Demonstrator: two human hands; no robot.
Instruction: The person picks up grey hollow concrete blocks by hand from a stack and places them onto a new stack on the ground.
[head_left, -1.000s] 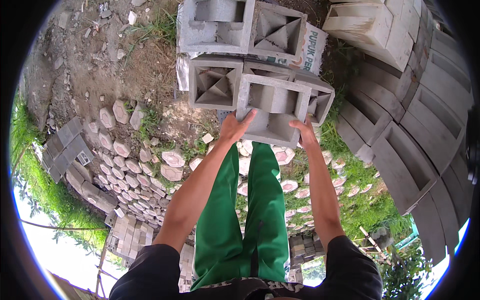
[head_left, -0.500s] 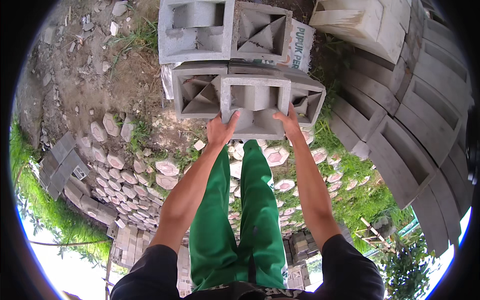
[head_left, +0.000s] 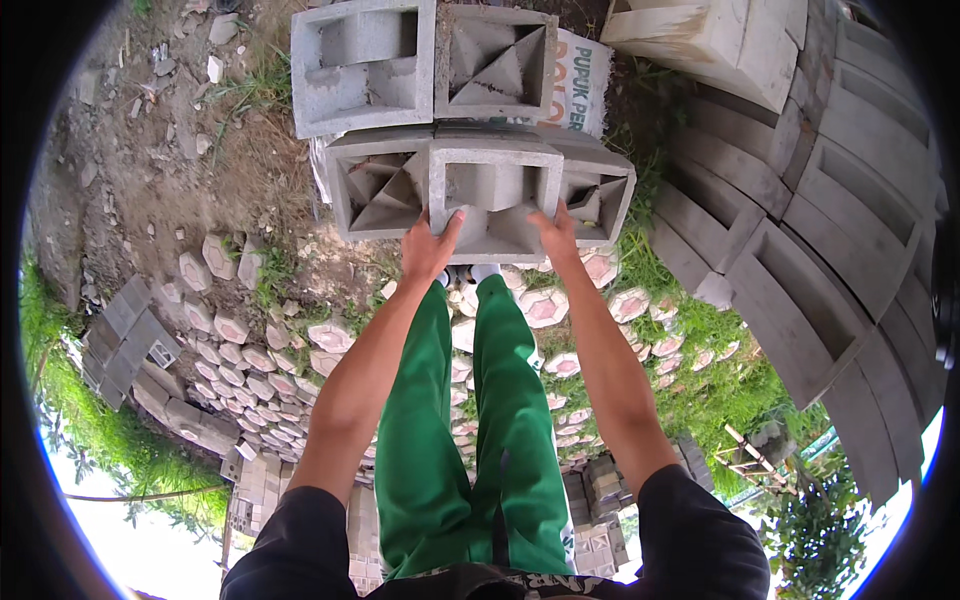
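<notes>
A grey concrete vent block [head_left: 494,250] with a recessed face is gripped between my two hands, in front of my feet. My left hand [head_left: 431,246] clasps its left side, thumb over the rim. On the opposite side my right hand [head_left: 556,235] does the same. Behind it, partly covered, are a vent block [head_left: 378,190] with slanted fins on the left and another vent block [head_left: 597,200] on the right. Farther off stand two more, a vent block [head_left: 365,65] and a finned vent block [head_left: 497,62], side by side.
A printed white sack [head_left: 588,85] lies beside the far blocks. Stacked grey blocks [head_left: 800,290] rise on the right, with pale blocks [head_left: 700,40] beyond them. Hexagonal pavers [head_left: 545,307] and grass lie around my feet; bare soil [head_left: 190,130] with rubble extends on the left.
The held block sits slightly farther left and higher in the picture, along with both hands. The surrounding blocks have also shifted left in view. Both hands keep their hold.
</notes>
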